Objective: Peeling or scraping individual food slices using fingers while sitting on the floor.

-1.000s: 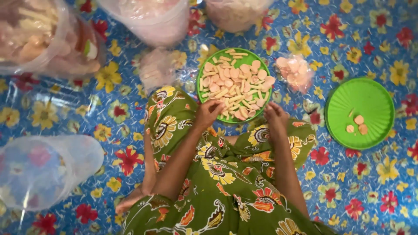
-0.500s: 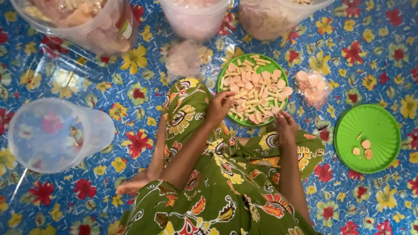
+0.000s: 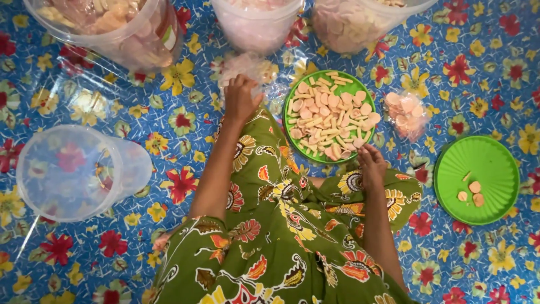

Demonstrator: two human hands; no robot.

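Observation:
My left hand [image 3: 241,98] reaches forward onto a clear plastic bag [image 3: 247,68] lying on the floral mat, fingers curled on it. My right hand [image 3: 371,166] rests at the near rim of a green plate [image 3: 293,110] heaped with pale round and stick-shaped crackers [image 3: 329,118], fingertips touching the crackers. My lap in green patterned cloth [image 3: 281,225] fills the lower middle.
Three clear plastic tubs of crackers stand along the top: left [image 3: 112,28], middle [image 3: 256,22], right [image 3: 360,19]. An empty clear tub [image 3: 73,171] lies on its side at left. A small filled bag [image 3: 406,112] and a second green plate [image 3: 478,180] with three crackers sit right.
My left hand left the green plate and moved up-left onto the clear bag. My right hand stayed at the plate's near rim. The camera view shifted upward.

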